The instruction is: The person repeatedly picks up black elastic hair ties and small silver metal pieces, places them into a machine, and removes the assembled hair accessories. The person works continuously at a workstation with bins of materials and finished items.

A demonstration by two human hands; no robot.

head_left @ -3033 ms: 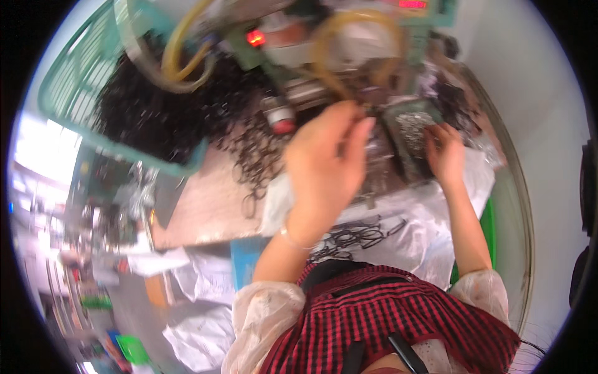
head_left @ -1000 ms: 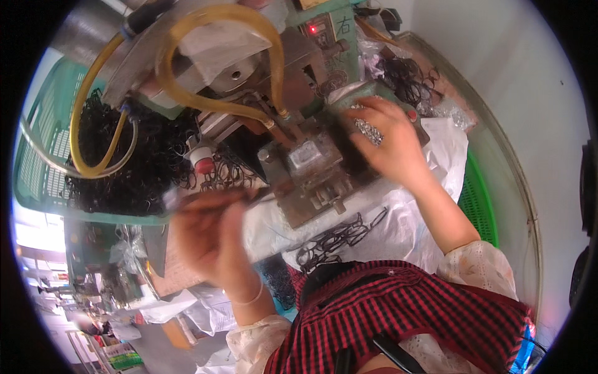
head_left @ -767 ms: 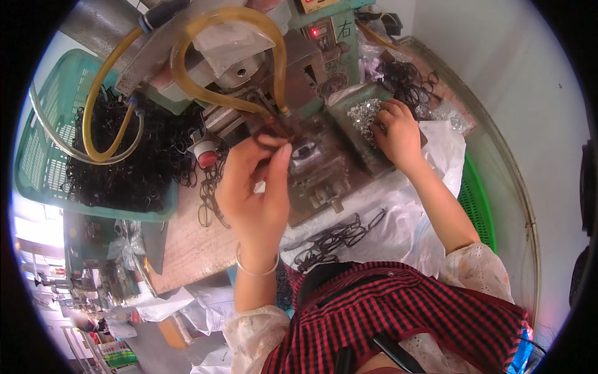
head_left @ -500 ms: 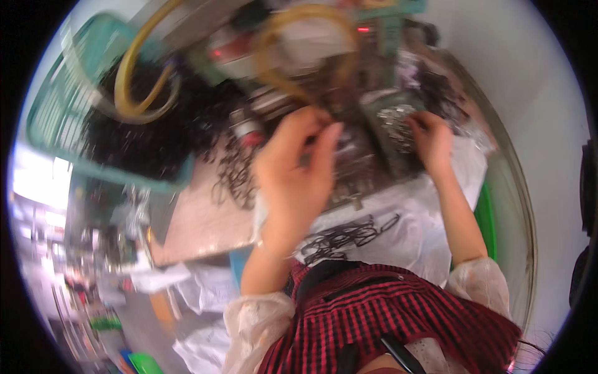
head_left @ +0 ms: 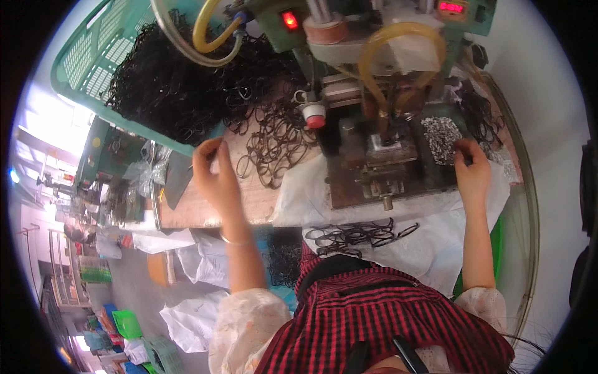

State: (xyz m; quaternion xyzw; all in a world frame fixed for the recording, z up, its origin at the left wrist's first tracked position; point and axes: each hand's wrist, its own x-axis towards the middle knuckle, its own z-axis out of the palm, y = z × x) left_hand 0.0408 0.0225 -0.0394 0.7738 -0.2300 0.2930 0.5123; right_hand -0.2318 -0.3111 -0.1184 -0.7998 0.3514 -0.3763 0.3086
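My left hand [head_left: 216,177] is over the pink tabletop at the corner of the green crate. Its fingers are curled toward the thumb, and anything between them is too small to make out. Beside it lies a loose pile of thin black loops [head_left: 274,146]. My right hand [head_left: 472,171] reaches to a heap of small silvery metal pieces [head_left: 441,140] at the right of the press. The fingertips of that hand are pinched at the heap's edge, and what they hold is hidden. Between my hands stands the press, with a metal fixture [head_left: 391,149] on its dark base plate [head_left: 349,193].
A green crate [head_left: 118,124] full of black loops stands at the far left. A red-capped button [head_left: 314,117] and yellow hoses [head_left: 367,56] are near the press. More black loops [head_left: 361,237] lie on white sheeting by my lap. A wall [head_left: 548,156] rises at the right.
My left hand has moved left, away from the front of the press, to the crate's corner. My right hand stays at the metal pieces. The view has shifted and become sharper.
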